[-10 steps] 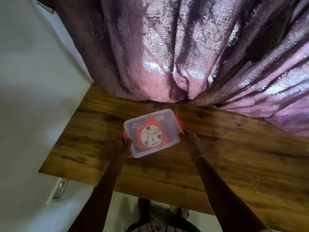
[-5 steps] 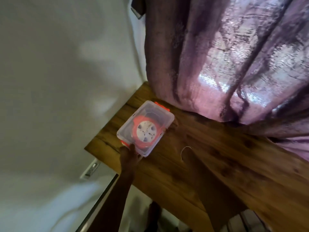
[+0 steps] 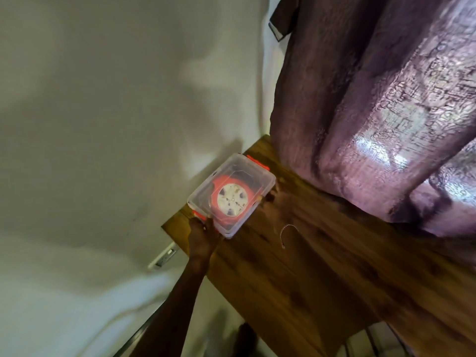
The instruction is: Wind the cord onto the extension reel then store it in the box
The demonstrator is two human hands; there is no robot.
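A clear plastic box (image 3: 242, 168) with its lid on and orange latches sits at the far left corner of the wooden table (image 3: 322, 274). Inside it lies the orange extension reel (image 3: 233, 199), white socket face up. My left hand (image 3: 202, 237) grips the box's near corner by the latch. Blurred against the wood, my right hand (image 3: 275, 208) shows a thin bracelet at the wrist, and its fingertips lie by the box's right side. Whether they touch the box is unclear.
A purple patterned curtain (image 3: 373, 112) hangs over the table's far edge, right of the box. A white wall (image 3: 103, 124) runs along the table's left end, with a wall socket (image 3: 164, 257) low down. A foot (image 3: 247, 336) shows below the table's near edge.
The view has swung left and the box has slid toward the table's left corner by the wall. My left hand stays on the box; my right hand has loosened from its side.
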